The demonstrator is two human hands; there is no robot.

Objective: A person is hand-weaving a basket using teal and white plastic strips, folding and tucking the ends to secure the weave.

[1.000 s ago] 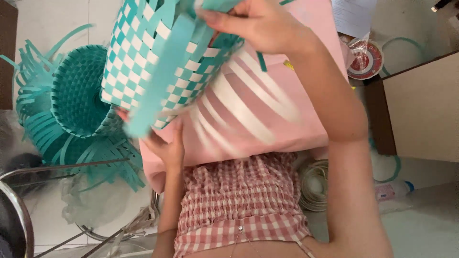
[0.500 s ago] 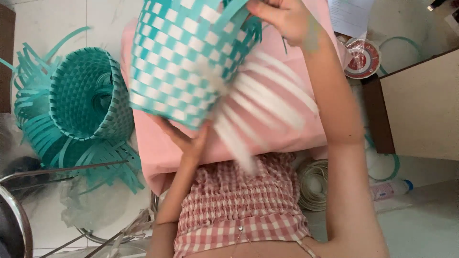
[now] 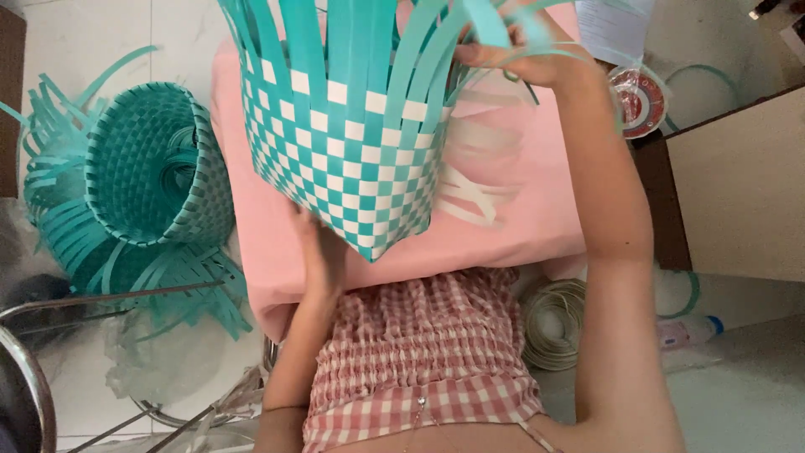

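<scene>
Your left hand (image 3: 323, 256) cupped the lower corner of the teal-and-white woven basket (image 3: 344, 159), steadying it above the pink cloth (image 3: 520, 226), while your right hand (image 3: 524, 59) pinched its loose upright strips (image 3: 402, 42), keeping them within reach

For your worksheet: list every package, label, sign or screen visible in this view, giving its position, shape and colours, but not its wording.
Printed paper sheet: top right, white, rectangular.
Round roll in clear wrap: upper right, red-and-white printed face.
Plastic bottle: lying on floor, lower right, pale with pinkish label.
No screens or signs.
</scene>
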